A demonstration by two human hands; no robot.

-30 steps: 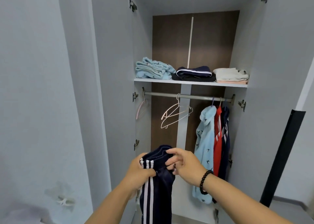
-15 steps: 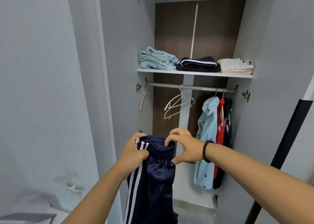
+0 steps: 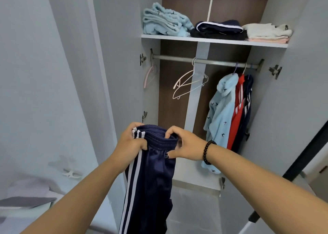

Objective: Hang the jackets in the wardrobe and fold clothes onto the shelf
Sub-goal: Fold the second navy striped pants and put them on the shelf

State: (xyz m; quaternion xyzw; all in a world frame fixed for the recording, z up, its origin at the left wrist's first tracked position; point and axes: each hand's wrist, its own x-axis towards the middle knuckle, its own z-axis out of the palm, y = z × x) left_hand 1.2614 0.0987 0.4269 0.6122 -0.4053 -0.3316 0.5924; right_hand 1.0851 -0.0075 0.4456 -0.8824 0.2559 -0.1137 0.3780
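Both hands are on the navy track pants (image 3: 150,177), gripping the elastic waistband from opposite sides. Left hand (image 3: 130,143) is closed on the waistband edge carrying the 2 white side stripes, fingers curled over the top, thumb in front. Right hand (image 3: 184,145) pinches the other end of the waistband, fingers hooked over the top edge, thumb pressed on the front fabric below it. Black bead bracelet (image 3: 207,152) sits on the right wrist.

Pants hang straight down from both hands, legs together, lower ends out of frame. They touch nothing else that can be seen.

Above and beyond the hands: open wardrobe (image 3: 292,109). Shelf (image 3: 213,40) is well above the hands and carries 3 folded piles: light blue fleece pile (image 3: 165,20) above the left hand, dark navy/black pile (image 3: 219,29) above the right hand, cream and pink pile (image 3: 268,34) further right.

Rail (image 3: 204,62) runs just under the shelf. 2 empty pale hangers (image 3: 190,83) hang directly above the right hand. 1 pink hanger (image 3: 150,74) hangs at the rail's far end, above the left hand.

Right of the right hand, beyond the wrist: 3 jackets on the rail, packed side by side: light blue patterned jacket (image 3: 220,113), red jacket (image 3: 237,109), navy striped jacket (image 3: 247,106).

Left of the left forearm, low down: a surface with a grey flat item (image 3: 26,201), too unclear to identify.
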